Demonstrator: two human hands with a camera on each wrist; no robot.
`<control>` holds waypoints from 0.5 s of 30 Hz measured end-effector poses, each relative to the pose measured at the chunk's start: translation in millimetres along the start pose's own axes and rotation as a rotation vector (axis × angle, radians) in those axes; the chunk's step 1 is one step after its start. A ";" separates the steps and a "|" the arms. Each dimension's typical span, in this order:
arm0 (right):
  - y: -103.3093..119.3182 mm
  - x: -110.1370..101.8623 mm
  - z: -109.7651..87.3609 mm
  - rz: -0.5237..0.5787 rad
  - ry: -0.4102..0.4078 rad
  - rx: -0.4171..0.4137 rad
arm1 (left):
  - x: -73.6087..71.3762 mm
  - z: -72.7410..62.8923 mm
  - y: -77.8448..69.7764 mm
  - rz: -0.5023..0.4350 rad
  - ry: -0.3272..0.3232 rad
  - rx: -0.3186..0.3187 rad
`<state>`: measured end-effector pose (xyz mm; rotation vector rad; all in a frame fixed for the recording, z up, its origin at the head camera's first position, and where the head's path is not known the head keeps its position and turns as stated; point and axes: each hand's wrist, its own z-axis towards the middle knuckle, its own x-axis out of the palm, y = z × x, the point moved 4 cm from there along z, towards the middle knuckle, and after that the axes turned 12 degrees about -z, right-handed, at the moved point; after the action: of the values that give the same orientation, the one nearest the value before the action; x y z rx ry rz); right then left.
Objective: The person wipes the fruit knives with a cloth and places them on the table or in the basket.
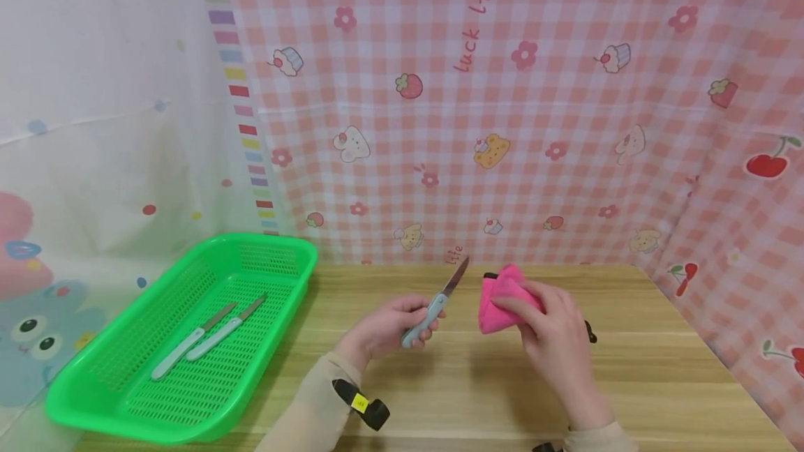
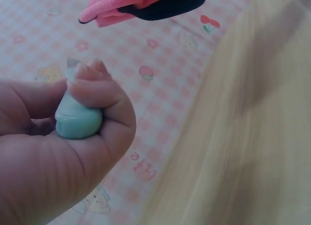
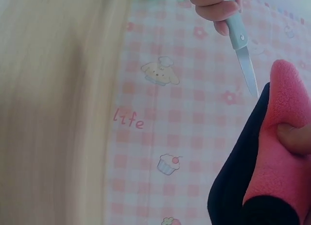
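My left hand (image 1: 392, 326) grips a small paring knife (image 1: 433, 309) by its pale blue-green handle, blade pointing up and away over the table. In the left wrist view the handle's butt (image 2: 80, 123) shows inside the curled fingers. My right hand (image 1: 555, 337) pinches a folded pink cloth (image 1: 502, 302), fuzzy with black edging, to the right of the blade. The right wrist view shows the thumb (image 3: 295, 137) pressed into the pink cloth (image 3: 277, 176), with the knife tip pointing towards it.
A green plastic basket (image 1: 251, 396) with perforated sides stands on the left of the wooden table (image 1: 452, 417). Two similar knives (image 1: 179, 353) lie side by side in it. A pink checked curtain (image 1: 440, 124) hangs behind the table. A small black object (image 1: 591, 331) shows beyond the right hand.
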<state>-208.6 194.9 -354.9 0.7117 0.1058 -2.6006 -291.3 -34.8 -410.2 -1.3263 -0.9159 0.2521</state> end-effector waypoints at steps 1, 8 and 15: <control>1.5 -0.5 0.5 0.008 0.003 -0.003 | 0.4 -1.3 0.3 -0.004 0.017 -0.003; 12.3 -2.7 3.4 0.036 -0.008 -0.052 | 1.8 -12.0 2.0 -0.054 0.079 -0.004; 23.2 0.6 2.3 0.037 -0.012 -0.089 | 7.8 -21.4 4.6 -0.120 0.142 0.010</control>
<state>-200.1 173.3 -352.2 0.6609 0.2013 -2.5472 -269.9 -44.0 -410.3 -1.2583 -0.8693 0.0688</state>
